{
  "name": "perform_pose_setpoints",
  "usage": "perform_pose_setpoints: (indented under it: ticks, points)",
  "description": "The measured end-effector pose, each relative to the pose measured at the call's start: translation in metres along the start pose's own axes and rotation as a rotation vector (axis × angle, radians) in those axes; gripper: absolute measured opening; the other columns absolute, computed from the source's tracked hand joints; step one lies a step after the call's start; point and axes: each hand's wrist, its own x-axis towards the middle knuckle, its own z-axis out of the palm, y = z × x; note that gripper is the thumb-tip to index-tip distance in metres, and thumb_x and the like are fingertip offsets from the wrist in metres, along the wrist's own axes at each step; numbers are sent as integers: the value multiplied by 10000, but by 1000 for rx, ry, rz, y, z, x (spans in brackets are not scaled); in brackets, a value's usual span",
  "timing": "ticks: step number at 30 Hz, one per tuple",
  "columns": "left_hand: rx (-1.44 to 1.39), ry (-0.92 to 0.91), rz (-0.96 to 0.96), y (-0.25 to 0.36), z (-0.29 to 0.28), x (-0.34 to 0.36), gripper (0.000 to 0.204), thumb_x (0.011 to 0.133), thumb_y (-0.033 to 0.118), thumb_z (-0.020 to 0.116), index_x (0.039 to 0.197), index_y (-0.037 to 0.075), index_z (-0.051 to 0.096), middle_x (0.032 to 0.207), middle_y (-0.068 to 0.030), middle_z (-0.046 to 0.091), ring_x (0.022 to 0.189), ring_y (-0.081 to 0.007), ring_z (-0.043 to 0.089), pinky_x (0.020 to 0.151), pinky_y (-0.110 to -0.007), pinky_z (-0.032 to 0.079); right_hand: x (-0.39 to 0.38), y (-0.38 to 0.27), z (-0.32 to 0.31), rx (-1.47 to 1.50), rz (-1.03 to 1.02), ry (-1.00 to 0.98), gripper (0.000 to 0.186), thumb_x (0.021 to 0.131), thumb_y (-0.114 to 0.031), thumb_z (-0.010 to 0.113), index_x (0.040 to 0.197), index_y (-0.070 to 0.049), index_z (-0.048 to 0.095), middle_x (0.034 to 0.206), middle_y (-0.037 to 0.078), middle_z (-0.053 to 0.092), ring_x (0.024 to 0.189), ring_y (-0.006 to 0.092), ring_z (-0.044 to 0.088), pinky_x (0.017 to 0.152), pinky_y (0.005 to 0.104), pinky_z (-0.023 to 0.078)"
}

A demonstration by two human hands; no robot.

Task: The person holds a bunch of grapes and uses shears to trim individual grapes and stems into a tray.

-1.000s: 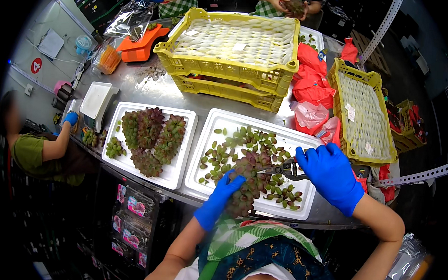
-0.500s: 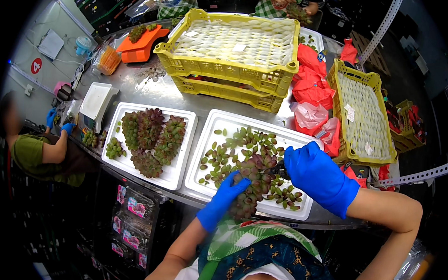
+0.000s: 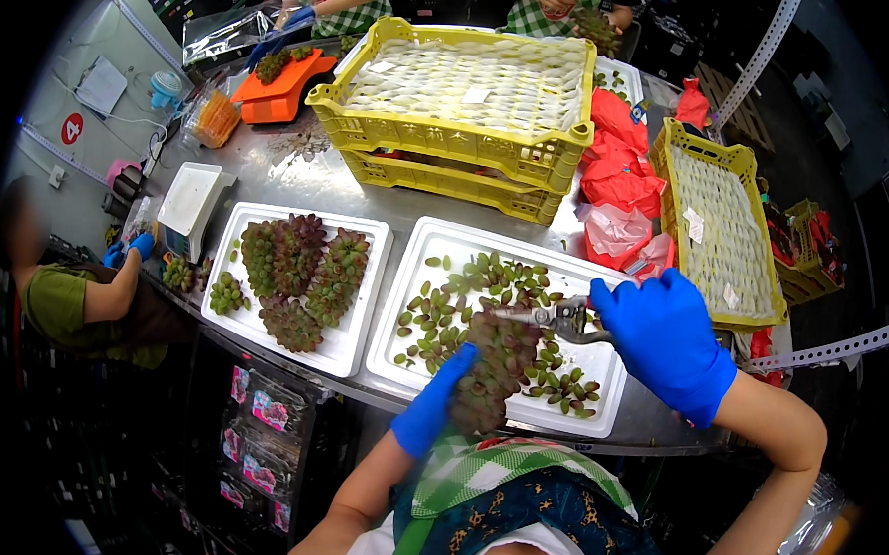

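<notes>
My left hand (image 3: 431, 401), in a blue glove, grips a purple-green bunch of grapes (image 3: 495, 374) held upright over the near edge of a white tray (image 3: 604, 413) strewn with loose grapes (image 3: 559, 389). My right hand (image 3: 665, 347), also gloved in blue, is closed on the handles of metal pruning shears (image 3: 569, 318), whose blades point left to the top of the bunch. At the left, a second white tray (image 3: 351, 363) holds several whole bunches (image 3: 335, 278).
Stacked yellow crates (image 3: 451, 139) stand behind; another yellow crate (image 3: 724, 230) and red bags (image 3: 622, 181) are at the right. A white scale (image 3: 195, 197) and orange scale (image 3: 284, 97) sit left. A co-worker (image 3: 66, 311) works at the left; two others (image 3: 338, 0) stand across the table.
The shears, hidden behind the bunch half a second ago, show above it now as my right hand has moved outward. The co-workers' hands have shifted; the clear bag across the table has moved.
</notes>
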Motion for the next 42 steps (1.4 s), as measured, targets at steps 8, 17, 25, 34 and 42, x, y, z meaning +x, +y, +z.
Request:
perform_pose_setpoints:
  ticks: [8,17,25,34,42]
  points:
    - [-246,-101,-10,-6,-13,-3,635,872,511,362,1316,62,301,1260,-134,431,1125,-238,463,936,-383,387,-30,8,48,313,329,93,367,625,-227,702,933,-94,554,677,84,561,610,259,559,595,364,394]
    - [159,110,26,-4,-1,3,525,877,411,436,1285,96,339,1206,-90,469,1064,-206,504,879,-354,431,-16,-51,84,1054,580,201,541,614,-375,741,987,-33,549,797,160,605,672,320,596,596,368,467]
    - [109,90,74,-6,8,4,461,857,299,513,1232,82,356,1169,-94,483,1056,-194,509,874,-325,434,3,-61,118,946,559,388,526,615,-318,755,995,-28,535,801,123,604,671,259,585,627,325,463]
    - [201,329,210,-12,-18,14,362,828,303,567,1104,86,476,998,-40,533,926,-127,534,783,-270,454,-39,-44,101,848,434,217,478,625,-288,723,1024,-89,550,764,81,596,628,241,570,571,337,412]
    - [204,413,248,-3,-3,9,366,817,265,586,1090,53,468,967,-41,544,853,-111,548,731,-242,464,-56,-38,85,483,326,-79,441,614,-244,711,996,-118,529,731,51,556,631,230,552,591,350,372]
